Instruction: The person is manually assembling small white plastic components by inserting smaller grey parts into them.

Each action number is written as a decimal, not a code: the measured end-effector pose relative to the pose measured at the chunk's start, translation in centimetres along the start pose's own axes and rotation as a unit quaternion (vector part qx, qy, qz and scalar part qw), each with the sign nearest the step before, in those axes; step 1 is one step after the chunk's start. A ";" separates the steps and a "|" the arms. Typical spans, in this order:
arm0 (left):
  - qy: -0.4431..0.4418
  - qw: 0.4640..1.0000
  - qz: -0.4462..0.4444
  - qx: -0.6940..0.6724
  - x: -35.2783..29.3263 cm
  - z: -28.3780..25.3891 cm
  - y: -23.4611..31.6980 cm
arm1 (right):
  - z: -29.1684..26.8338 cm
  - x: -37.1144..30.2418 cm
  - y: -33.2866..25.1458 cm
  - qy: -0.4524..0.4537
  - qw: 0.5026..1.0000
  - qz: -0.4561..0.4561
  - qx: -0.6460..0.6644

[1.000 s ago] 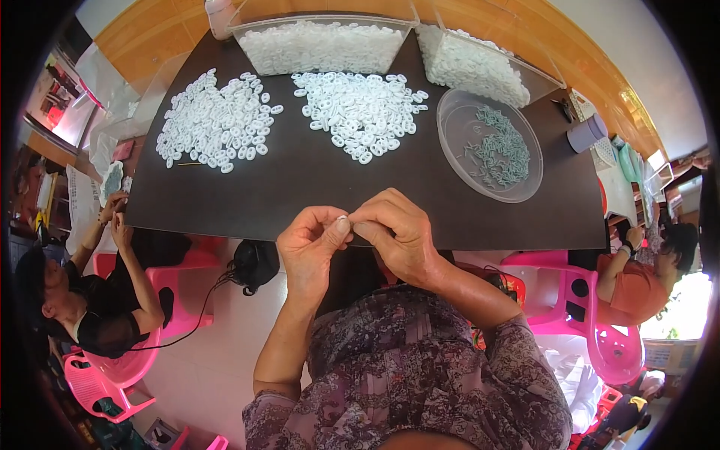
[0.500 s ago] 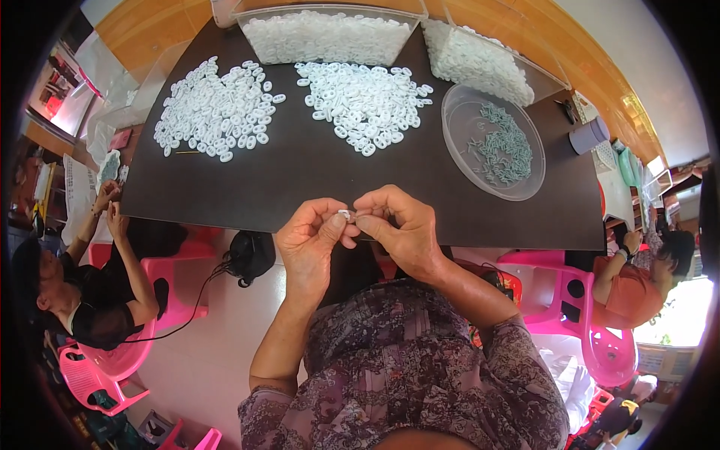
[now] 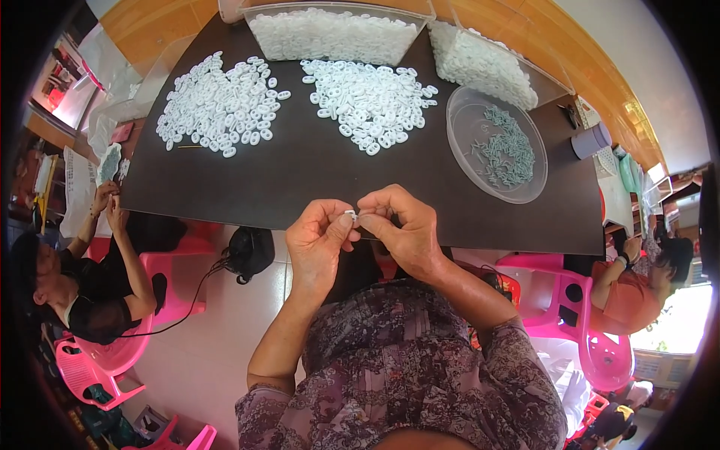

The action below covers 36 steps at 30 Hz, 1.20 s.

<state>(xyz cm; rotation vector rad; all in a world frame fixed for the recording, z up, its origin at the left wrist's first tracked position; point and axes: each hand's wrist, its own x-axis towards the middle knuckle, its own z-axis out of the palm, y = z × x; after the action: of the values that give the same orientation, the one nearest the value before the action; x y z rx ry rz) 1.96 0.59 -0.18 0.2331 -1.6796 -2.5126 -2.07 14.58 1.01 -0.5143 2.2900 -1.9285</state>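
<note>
Just over the table's near edge, my left hand (image 3: 315, 244) pinches a small white plastic piece (image 3: 350, 214) between thumb and fingers. My right hand (image 3: 405, 229) meets it, thumb and forefinger pressed together at the piece's right side; whatever they hold is too small to make out. Beyond my hands lie two heaps of white oval pieces with holes, a left heap (image 3: 221, 109) and a middle heap (image 3: 371, 109). To the right, a round clear tray (image 3: 463, 124) contains many small grey-green pins (image 3: 508, 154).
Two clear bins, a middle bin (image 3: 334, 37) and a right bin (image 3: 487, 67), hold more white pieces along the dark table's (image 3: 300, 172) far side. A grey-purple cup (image 3: 591, 140) and pliers (image 3: 572, 116) are at the right. People sit at both sides on pink chairs.
My left hand has shifted slightly right, and the white piece is turned a little between the fingertips. The whole view has also moved slightly. Both hands remain together.
</note>
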 end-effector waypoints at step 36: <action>0.042 0.997 0.001 0.060 -0.3 0.4 0.3 | 0.4 0.5 0.9 -0.023 0.997 -0.053 -0.046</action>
<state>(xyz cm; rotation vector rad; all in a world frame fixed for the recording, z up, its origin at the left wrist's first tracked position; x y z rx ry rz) 2.15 0.85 0.26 0.3411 -1.7974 -2.3687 -2.55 14.18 0.08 -0.6960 2.3765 -1.8412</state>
